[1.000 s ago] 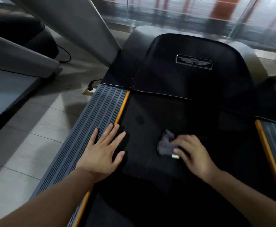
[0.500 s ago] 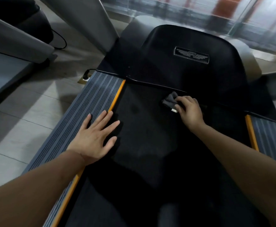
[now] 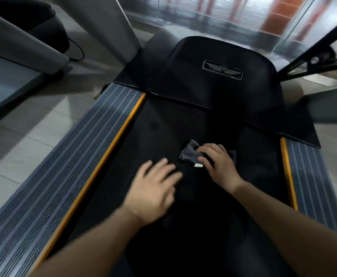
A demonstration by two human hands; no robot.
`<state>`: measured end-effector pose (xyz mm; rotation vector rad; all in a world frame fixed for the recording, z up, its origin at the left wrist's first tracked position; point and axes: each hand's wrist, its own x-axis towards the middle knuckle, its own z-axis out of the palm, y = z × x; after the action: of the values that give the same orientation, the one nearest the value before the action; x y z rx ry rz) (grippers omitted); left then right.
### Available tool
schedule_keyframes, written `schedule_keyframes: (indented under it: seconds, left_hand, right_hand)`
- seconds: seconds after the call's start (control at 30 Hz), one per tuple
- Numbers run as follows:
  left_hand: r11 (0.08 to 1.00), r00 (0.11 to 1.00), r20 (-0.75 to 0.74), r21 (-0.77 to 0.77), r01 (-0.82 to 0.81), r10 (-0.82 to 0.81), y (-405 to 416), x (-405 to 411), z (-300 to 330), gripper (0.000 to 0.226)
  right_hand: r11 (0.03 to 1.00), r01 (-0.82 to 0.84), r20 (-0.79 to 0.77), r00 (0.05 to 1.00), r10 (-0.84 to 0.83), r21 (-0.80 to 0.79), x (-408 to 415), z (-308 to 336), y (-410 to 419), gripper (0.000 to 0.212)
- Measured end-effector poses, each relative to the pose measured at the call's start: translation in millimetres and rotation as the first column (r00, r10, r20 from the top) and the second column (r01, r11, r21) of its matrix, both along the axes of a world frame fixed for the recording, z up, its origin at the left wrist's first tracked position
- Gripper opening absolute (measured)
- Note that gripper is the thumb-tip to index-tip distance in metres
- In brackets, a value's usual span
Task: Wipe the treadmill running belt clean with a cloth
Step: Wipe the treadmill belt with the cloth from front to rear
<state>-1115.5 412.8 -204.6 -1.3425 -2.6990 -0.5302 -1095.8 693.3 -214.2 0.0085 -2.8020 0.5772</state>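
Cloth (image 3: 189,153) is pressed onto the belt (image 3: 159,136) under the right hand (image 3: 217,165), about midway along the visible belt and slightly right of its centre line. It is dark grey and crumpled; a small white tag (image 3: 198,165) shows at its near edge, just beside the thumb. The right fingers are curled over the cloth and hold it bunched against the black surface — part of it sticks out to the left and far side of the fingertips.

The left hand (image 3: 155,188) is seen palm down over the belt, just left of and nearer than the cloth, fingers straight and spread, nothing held. It is blurred, so whether it touches the belt cannot be told.

The belt is flanked by an orange strip (image 3: 111,144) and a ribbed grey side rail (image 3: 63,166) on the left; a matching strip and rail are seen on the right. At the far end the belt is met by the black motor cover (image 3: 213,92), on which a winged badge (image 3: 222,69) is fixed. Tiled floor (image 3: 23,140) lies to the left.
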Motion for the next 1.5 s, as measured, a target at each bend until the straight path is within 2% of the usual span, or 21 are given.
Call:
schedule_keyframes:
  seconds: [0.1, 0.17, 0.27, 0.33, 0.43, 0.5, 0.67, 0.73, 0.83, 0.9, 1.03, 1.1, 1.2, 1.37, 1.5]
  left_hand:
    - [1.000, 0.994, 0.102, 0.011, -0.027, 0.026, 28.1, 20.2, -11.5, 0.044]
    - [0.999, 0.993, 0.108, -0.004, -0.048, 0.049, 29.7, 16.8, -16.1, 0.044]
    - [0.999, 0.991, 0.132, 0.022, -0.030, 0.027, 27.8, 18.9, -16.3, 0.043]
    - [0.999, 0.991, 0.135, 0.034, -0.021, 0.017, 28.2, 16.4, -15.6, 0.042]
    - [0.999, 0.993, 0.116, 0.036, -0.002, -0.003, 26.5, 13.6, -16.2, 0.042]
    - [1.000, 0.994, 0.110, 0.022, 0.016, -0.018, 25.9, 13.9, -15.9, 0.043]
    - [0.998, 0.991, 0.130, -0.053, 0.017, -0.010, 29.3, 13.8, -10.7, 0.045]
    - [0.997, 0.992, 0.127, -0.070, 0.012, -0.003, 29.0, 14.4, -10.1, 0.047]
    - [0.997, 0.991, 0.137, -0.072, 0.005, 0.005, 29.8, 15.5, -9.3, 0.047]
    - [0.999, 0.991, 0.131, -0.049, -0.001, 0.007, 30.4, 15.7, -11.8, 0.047]
    - [0.999, 0.993, 0.116, -0.032, 0.016, -0.012, 31.6, 13.8, -16.7, 0.049]
    - [0.998, 0.994, 0.112, -0.060, 0.010, -0.003, 32.7, 12.7, -16.0, 0.049]
    - [0.997, 0.994, 0.105, -0.080, -0.010, 0.018, 33.1, 14.5, -13.5, 0.049]
    - [0.995, 0.992, 0.121, -0.099, -0.024, 0.036, 32.4, 15.8, -10.9, 0.050]
    - [0.992, 0.992, 0.118, -0.125, -0.028, 0.043, 32.3, 17.2, -8.4, 0.051]
  right_hand:
    - [0.998, 0.030, 0.008, 0.999, -0.031, 0.051, -34.7, -0.9, 28.5, 0.026]
    - [0.995, 0.059, 0.023, 0.998, -0.061, 0.078, -63.7, -1.3, 51.0, 0.026]
    - [0.980, 0.196, -0.013, 0.981, -0.195, 0.030, -97.0, -1.5, 71.9, 0.027]
    - [0.974, 0.223, -0.042, 0.974, -0.222, 0.023, -109.9, 0.0, 76.3, 0.028]
    - [0.974, 0.224, 0.002, 0.975, -0.224, 0.042, -108.4, 4.6, 73.6, 0.030]
    - [0.983, 0.181, 0.017, 0.983, -0.181, 0.044, -83.0, 7.8, 61.2, 0.028]
    - [0.995, -0.104, 0.013, 0.995, 0.104, 0.005, 34.8, 7.7, 25.5, 0.024]
    - [0.989, -0.147, 0.039, 0.988, 0.147, -0.013, 43.5, 6.6, 28.9, 0.026]
    - [0.988, -0.154, 0.031, 0.988, 0.153, 0.032, 4.9, 4.9, 51.7, 0.025]
    - [0.995, -0.076, -0.024, 0.997, 0.078, 0.064, -37.5, 6.1, 73.7, 0.023]
    - [0.975, 0.222, -0.063, 0.973, -0.220, 0.028, -92.6, 10.7, 108.4, 0.027]
    - [0.970, 0.243, -0.043, 0.969, -0.242, 0.018, -91.9, 11.8, 106.9, 0.028]
    - [0.994, 0.112, -0.036, 0.993, -0.111, 0.015, -52.6, 17.9, 89.2, 0.027]
    - [0.990, -0.142, -0.028, 0.989, 0.143, 0.024, 65.6, 11.4, 48.4, 0.023]
    - [0.971, -0.232, 0.008, 0.973, 0.232, 0.064, 44.2, 10.9, 65.8, 0.021]
